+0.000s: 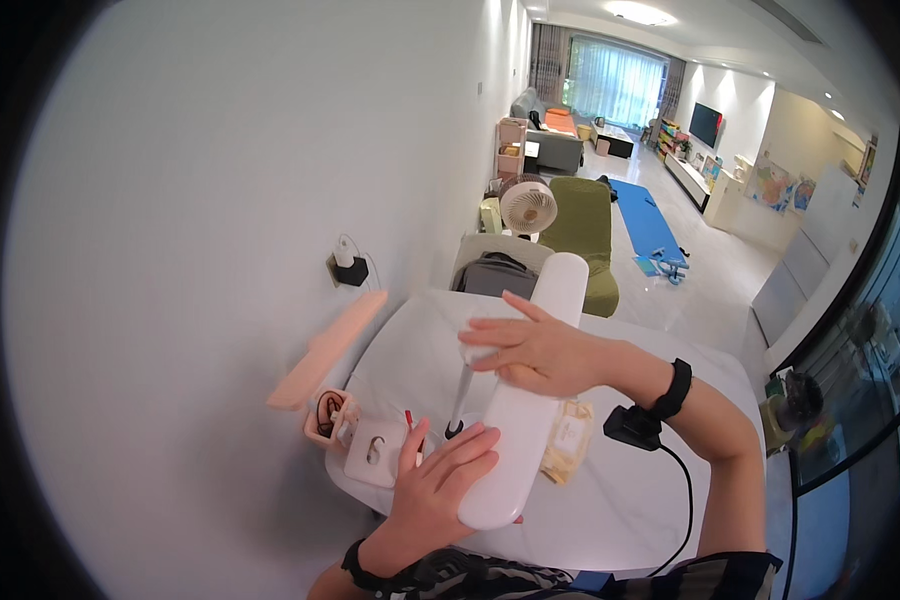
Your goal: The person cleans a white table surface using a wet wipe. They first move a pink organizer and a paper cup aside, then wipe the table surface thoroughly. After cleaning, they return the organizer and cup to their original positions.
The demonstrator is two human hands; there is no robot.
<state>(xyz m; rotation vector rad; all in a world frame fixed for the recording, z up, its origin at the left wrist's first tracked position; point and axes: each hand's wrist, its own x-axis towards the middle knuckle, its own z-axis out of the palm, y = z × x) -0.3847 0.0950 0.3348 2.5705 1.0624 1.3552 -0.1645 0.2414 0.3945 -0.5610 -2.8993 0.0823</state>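
Observation:
A long white panel, seemingly a desk lamp's head point(516, 454), slants away from me above the white table point(630, 510). My left hand point(446, 476) grips its near end, with a fingertip showing past the underside. Across its middle lies my right hand point(547, 352), blurred, fingers spread towards the left. A whitish shape under those fingertips is mostly hidden; I cannot tell whether the hand holds it. Below them a white stem point(462, 397) runs down to a dark end. A yellowish soft packet point(570, 442) lies just right of the panel.
On the left stand a pink lamp head point(330, 352), a pink holder point(322, 435) with a black cable, and a pale square box point(375, 463). A black device point(633, 427) with a cord sits by my right wrist. Beyond are a fan point(528, 206) and a green-covered chair point(581, 217).

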